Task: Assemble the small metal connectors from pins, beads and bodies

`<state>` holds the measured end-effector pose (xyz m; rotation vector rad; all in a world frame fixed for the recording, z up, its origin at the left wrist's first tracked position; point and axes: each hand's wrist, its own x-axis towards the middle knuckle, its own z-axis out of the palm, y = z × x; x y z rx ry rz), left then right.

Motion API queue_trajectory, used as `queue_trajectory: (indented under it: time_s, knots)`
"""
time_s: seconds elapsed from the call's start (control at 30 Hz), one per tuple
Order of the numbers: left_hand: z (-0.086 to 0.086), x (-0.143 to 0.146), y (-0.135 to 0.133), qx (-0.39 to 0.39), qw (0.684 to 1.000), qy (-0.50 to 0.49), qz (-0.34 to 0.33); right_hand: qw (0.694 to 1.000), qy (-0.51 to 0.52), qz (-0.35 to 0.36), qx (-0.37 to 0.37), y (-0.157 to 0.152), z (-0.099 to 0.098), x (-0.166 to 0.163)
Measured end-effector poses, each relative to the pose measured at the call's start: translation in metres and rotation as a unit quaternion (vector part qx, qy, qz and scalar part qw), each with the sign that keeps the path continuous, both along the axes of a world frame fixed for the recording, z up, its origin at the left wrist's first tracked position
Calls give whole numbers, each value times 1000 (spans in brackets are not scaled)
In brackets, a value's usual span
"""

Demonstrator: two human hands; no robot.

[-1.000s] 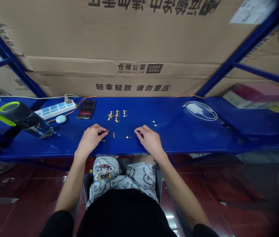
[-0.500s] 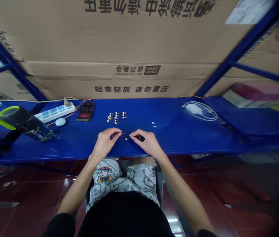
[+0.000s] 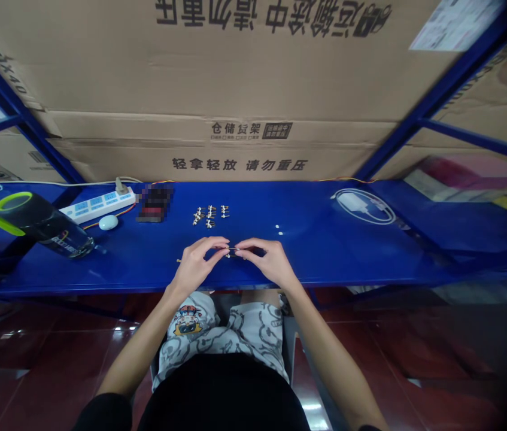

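My left hand (image 3: 199,261) and my right hand (image 3: 266,260) meet over the front of a blue shelf (image 3: 316,245). Their fingertips pinch a tiny metal part (image 3: 231,251) between them; its shape is too small to make out. A small brownish pin (image 3: 178,261) lies on the shelf just left of my left hand. Farther back sits a cluster of several small metal parts (image 3: 209,214). Two tiny white bits (image 3: 279,230) lie to the right of my right hand.
A dark bottle with a green rim (image 3: 33,222) lies at the left, beside a white power strip (image 3: 99,204), a pale round object (image 3: 108,222) and a blurred dark device (image 3: 154,200). A coiled white cable (image 3: 363,205) rests at the right. Cardboard boxes (image 3: 244,90) stand behind.
Both hands moved from apart on the shelf to the middle. They picked up small parts and brought them together at their fingertips.
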<state>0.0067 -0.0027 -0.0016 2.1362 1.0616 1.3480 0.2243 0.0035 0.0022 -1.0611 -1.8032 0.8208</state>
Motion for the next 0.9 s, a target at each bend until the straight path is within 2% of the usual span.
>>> queue_trajectory:
  time_s: [0.43,0.67,0.9]
  knots:
    - [2,3,-1,26,999,-16,-11,997,63,1,-51,-1,-1,1]
    - [2,3,-2,23,1000,-13,-11,1000,2,-23,-9,0,-2,3]
    - [4,3,-2,19,999,-4,-26,1000,13,-17,-8,-1,-1,2]
